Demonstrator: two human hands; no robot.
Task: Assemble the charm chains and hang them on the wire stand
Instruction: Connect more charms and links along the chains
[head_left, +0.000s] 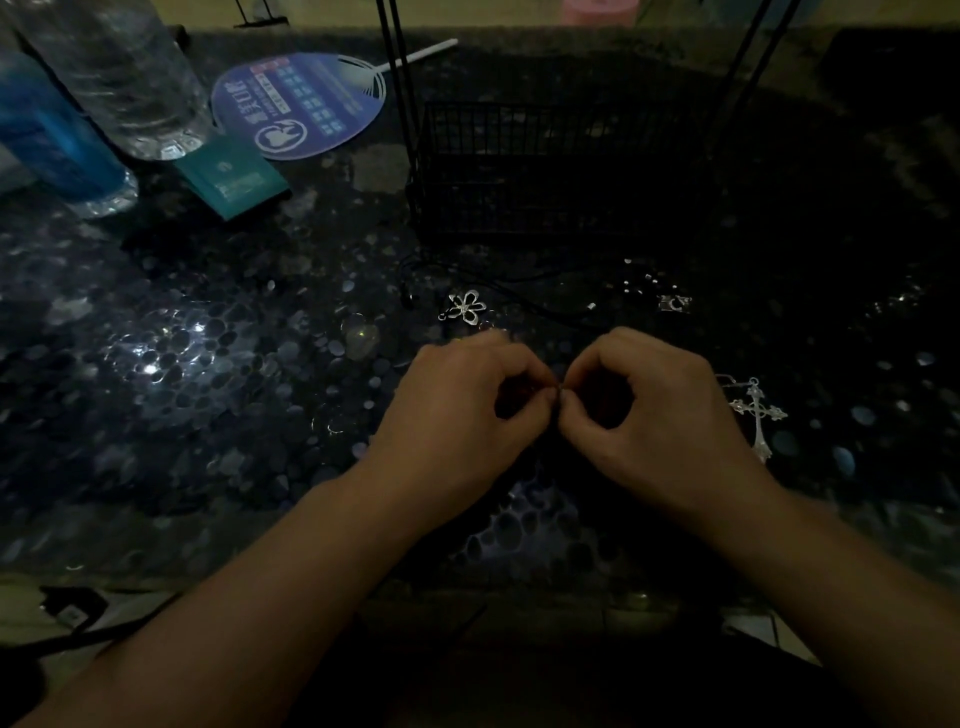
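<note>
Dim, dark pebble-patterned table top (208, 364) lies under two bare hands that meet fingertip to fingertip: the left hand (462, 400) and right hand (649, 400) each curl thumb and forefinger into a pinch on a tiny metal piece (560, 387), too small and dark to identify. Just beyond the left hand lies a silver flower charm (467, 307), a silver cross charm (758, 415) lies just beside the right hand, and the black wire stand (545, 166) stands farther ahead of both. Far off past the left hand, a blue printed fan (298, 104) and a teal packet (234, 176) carry writing too blurred to read, beside bottles cut off by the frame edge.
</note>
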